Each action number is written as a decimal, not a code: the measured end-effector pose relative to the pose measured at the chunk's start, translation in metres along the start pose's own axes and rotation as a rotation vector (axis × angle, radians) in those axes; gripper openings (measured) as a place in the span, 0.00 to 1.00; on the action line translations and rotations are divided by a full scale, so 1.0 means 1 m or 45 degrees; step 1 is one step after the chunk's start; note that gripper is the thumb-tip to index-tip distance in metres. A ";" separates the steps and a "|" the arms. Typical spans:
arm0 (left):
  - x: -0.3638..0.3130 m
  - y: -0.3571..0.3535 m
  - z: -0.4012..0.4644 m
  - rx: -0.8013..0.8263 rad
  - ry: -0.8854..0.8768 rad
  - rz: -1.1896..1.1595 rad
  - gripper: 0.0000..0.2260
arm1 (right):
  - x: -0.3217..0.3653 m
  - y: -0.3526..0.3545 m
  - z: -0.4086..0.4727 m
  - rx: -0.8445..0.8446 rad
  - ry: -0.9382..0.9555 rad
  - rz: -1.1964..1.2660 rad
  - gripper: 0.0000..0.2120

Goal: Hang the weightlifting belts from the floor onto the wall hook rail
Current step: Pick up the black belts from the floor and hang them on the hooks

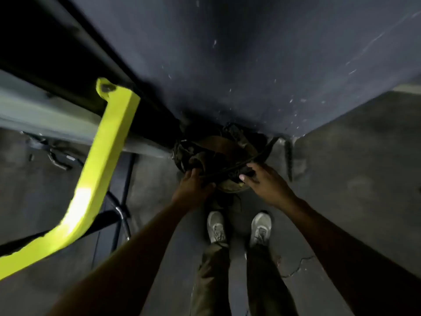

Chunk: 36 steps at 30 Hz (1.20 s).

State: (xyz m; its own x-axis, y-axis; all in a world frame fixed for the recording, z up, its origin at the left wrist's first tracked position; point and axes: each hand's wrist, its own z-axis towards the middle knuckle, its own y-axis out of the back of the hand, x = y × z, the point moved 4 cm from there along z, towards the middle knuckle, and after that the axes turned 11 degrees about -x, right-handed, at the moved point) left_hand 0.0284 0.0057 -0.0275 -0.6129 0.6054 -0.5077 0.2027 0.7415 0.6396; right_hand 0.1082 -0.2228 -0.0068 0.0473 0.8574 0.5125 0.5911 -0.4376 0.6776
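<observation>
Heaped belts [218, 156] on the floor [341, 179] against the wall [227, 65], ahead of 2 shoes [216, 226]; seemingly a frame bar [100, 169] left.

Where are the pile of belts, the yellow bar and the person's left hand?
pile of belts [218, 151], head view: on the brown middle of the heap.
yellow bar [107, 144], head view: on its straight upper stretch.
left hand [193, 188], head view: on the back of the hand.

No writing can be read anywhere here. The picture is dim and blurred. No label or number shows clearly.
</observation>
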 end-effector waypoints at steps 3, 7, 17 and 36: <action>0.048 -0.034 0.048 -0.096 0.140 -0.063 0.25 | -0.013 -0.065 0.051 0.149 0.027 -0.013 0.32; 0.121 -0.088 0.101 -0.102 0.403 -0.206 0.24 | -0.017 -0.159 0.110 0.250 0.143 -0.063 0.28; 0.223 -0.174 0.163 -0.240 1.040 -0.857 0.11 | -0.038 -0.307 0.208 0.137 0.589 -0.678 0.17; -0.117 -0.004 0.047 -0.009 0.491 -1.728 0.16 | -0.009 0.016 0.056 -0.065 -0.373 1.048 0.22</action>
State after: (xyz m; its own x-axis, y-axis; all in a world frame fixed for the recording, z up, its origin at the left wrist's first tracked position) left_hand 0.1351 -0.0545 0.0021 -0.4934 -0.6855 -0.5355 -0.7091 0.6735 -0.2089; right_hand 0.1619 -0.2221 -0.0298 0.6526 0.2956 0.6977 0.2416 -0.9539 0.1781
